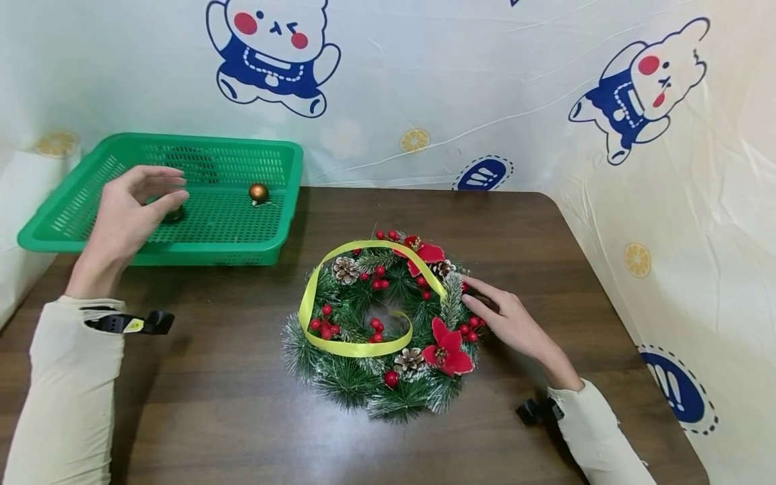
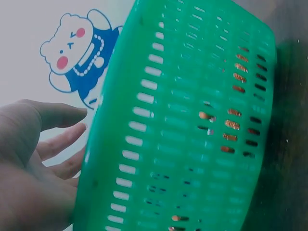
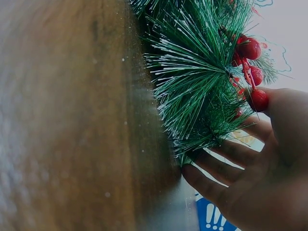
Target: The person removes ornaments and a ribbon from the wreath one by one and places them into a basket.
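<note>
A green plastic basket (image 1: pixel 206 256) stands at the back left, and my left hand (image 1: pixel 129 210) hovers over it. Its fingers bend loosely, apart from the thumb, with nothing between them. Inside lie a copper-coloured bauble (image 1: pixel 259 193) and a darker round one (image 1: pixel 175 215), partly hidden behind that hand. On the table's middle lies a Christmas wreath (image 1: pixel 347 385) with red berries, pinecones and red flowers. Across it curls a yellow ribbon (image 1: pixel 308 296). My right hand (image 1: pixel 511 322) touches the wreath's right side with extended fingers; its fingertips partly disappear among the needles in the right wrist view.
The brown wooden table (image 1: pixel 242 417) ends at a back edge and a slanting right edge. Behind it hangs a pale sheet (image 1: pixel 388 74) printed with cartoon bears and orange slices. Both wrists wear black straps with small cameras.
</note>
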A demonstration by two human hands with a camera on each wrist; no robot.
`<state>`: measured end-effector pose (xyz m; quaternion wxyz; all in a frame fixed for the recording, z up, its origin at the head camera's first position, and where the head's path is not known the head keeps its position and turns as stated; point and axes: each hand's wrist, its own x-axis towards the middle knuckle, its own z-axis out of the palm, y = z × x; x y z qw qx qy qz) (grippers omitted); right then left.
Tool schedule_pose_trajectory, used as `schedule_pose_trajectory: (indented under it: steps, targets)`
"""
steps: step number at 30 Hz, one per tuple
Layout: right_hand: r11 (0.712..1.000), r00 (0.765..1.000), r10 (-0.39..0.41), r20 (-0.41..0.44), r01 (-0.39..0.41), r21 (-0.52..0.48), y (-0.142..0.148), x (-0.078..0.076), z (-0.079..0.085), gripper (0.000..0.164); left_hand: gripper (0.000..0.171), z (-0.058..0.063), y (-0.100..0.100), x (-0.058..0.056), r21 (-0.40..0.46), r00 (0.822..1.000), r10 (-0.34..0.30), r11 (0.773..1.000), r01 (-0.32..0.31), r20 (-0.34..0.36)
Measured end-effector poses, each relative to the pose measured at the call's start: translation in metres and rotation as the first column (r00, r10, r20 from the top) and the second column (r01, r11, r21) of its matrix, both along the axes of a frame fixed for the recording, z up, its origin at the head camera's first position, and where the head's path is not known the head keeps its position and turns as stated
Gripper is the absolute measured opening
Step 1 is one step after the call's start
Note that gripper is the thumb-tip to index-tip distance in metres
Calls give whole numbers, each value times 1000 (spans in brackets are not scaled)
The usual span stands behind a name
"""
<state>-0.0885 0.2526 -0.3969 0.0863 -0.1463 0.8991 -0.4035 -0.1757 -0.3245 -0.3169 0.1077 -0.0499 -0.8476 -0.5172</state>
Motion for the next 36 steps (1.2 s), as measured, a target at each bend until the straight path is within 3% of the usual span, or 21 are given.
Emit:
schedule_pose_trajectory:
  steps: [11, 20, 24, 28, 36]
  targets:
    - [1000, 1000, -1, -12, 1, -1, -4, 1, -2, 50, 40, 11, 22, 7, -28, 999, -32, 999, 32, -7]
    - [1000, 987, -3, -162, -1, -27, -4, 1, 4, 37, 39, 24, 53, 16, -122, 995, -96, 988, 91, -37]
    - [999, 968, -25, -251, 17, -33, -5, 0, 10, 32, 37, 28, 70, 18, -164, 986, -155, 976, 142, -67]
    - [997, 934, -66, -350, 51, -53, -9, 2, 17, 28, 34, 29, 87, 25, -207, 974, -210, 960, 190, -80]
    - [993, 864, -93, -495, 41, -115, -25, 2, 36, 25, 31, 23, 109, 48, -311, 962, -274, 915, 258, -9]
